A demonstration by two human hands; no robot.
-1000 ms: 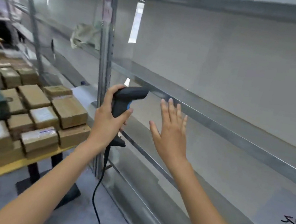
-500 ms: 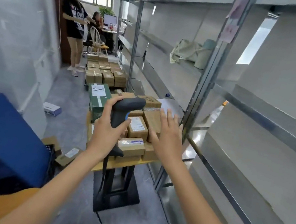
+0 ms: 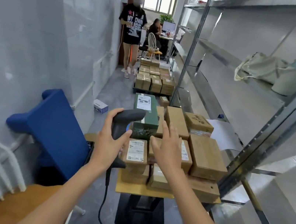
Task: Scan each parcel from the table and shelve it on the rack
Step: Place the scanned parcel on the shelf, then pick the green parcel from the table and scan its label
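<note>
We hold the scanner in our left hand, fingers and thumb wrapped round the grip, its head pointing away over the table. Our right hand is spread, holds nothing, and hovers over the parcels near the table's front edge.

The parcels cover the table top, stacked, some labels up. The rack runs along the table's right edge, its shelves mostly bare; only bags sit on an upper one.

The step looks like picking the next parcel to scan. To do it well, we'd take a top one near the front edge, such as the labelled box just right of our left hand, not one pinned underneath. Grip it across its width with the label kept uncovered. Lift it off the pile before tilting, so neighbours don't slide over the edge. Aim the scanner squarely at the barcode. Mind the cord hanging at the front-left corner.
</note>
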